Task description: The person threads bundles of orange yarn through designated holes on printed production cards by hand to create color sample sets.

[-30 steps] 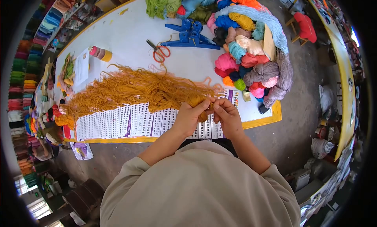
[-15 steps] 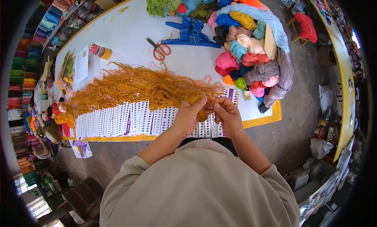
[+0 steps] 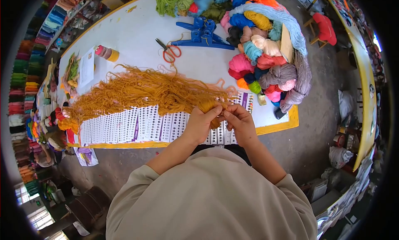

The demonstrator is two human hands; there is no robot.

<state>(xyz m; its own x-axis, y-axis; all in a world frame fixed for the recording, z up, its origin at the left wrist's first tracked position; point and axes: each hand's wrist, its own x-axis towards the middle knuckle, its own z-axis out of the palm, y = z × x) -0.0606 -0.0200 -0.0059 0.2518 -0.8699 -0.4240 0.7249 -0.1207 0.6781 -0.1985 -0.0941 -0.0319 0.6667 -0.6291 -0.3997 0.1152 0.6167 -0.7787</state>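
A long, loose mass of mustard-brown yarn (image 3: 141, 90) stretches over the table from the left to my hands. My left hand (image 3: 200, 126) is wrapped round a bundled end of this yarn, thumb on top. Close beside it, my right hand (image 3: 240, 123) pinches yarn strands between thumb and fingertips; the exact strands are too small to make out. Under the yarn and along the near edge lie rows of white punched cards (image 3: 143, 123) with purple stripes. Some pale pink yarn (image 3: 222, 85) shows behind the brown mass.
Orange-handled scissors (image 3: 169, 53) lie beyond the yarn, near a blue plastic stand (image 3: 203, 35). Many coloured yarn balls (image 3: 253, 53) are heaped at the right. A pink-and-yellow bottle (image 3: 107, 53) and a paper sheet (image 3: 86, 67) are at the left. The yellow table edge (image 3: 286, 124) runs near me.
My two hands have drawn slightly closer together, with the right fingertips now against the left thumb. The yarn mass lies as before.
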